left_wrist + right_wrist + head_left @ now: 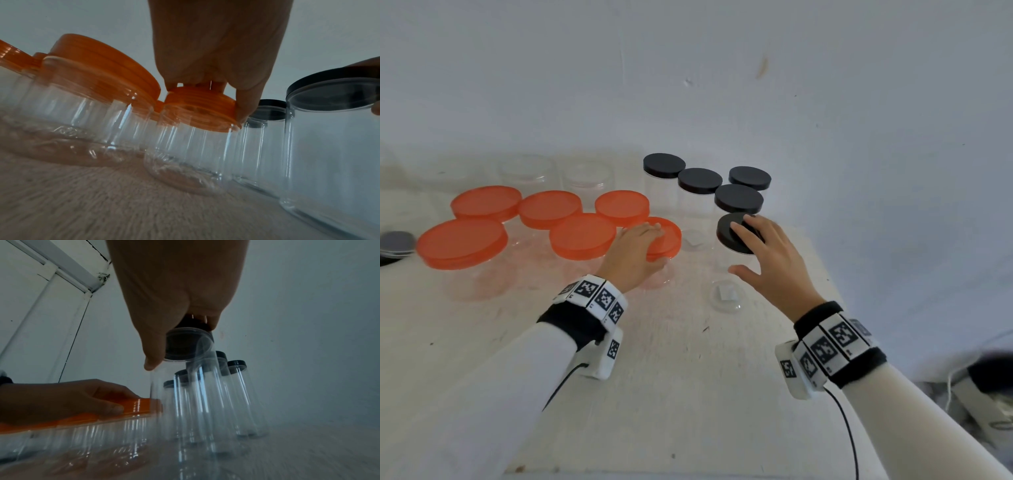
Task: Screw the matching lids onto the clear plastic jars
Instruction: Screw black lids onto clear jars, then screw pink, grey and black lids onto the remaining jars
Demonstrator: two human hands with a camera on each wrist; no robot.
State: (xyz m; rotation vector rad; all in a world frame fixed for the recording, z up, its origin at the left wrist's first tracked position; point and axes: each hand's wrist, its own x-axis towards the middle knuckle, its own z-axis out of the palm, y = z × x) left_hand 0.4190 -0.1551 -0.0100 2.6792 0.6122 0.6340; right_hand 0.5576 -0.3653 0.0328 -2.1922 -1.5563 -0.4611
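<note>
Left hand (635,253): fingers curled round the round orange plastic lid (666,240) atop a clear plastic jar (191,155).
Right hand (770,257): fingers spread, gripping the round black plastic lid (732,233) on a tall clear jar (726,287).
Jars: standing on the white table (671,377).

Looks like a plain, bare room set up for recording handling work, not a kitchen or shop. Shown by: a blank pale wall (722,68) with small scuffs; a worn white table (671,377) pushed against it; a white frame (61,272), perhaps of a door or window, with cracked paint; tracking-marker wristbands (832,342) with trailing cables (849,438); only identical clear jars (726,284) laid out in rows.
</note>
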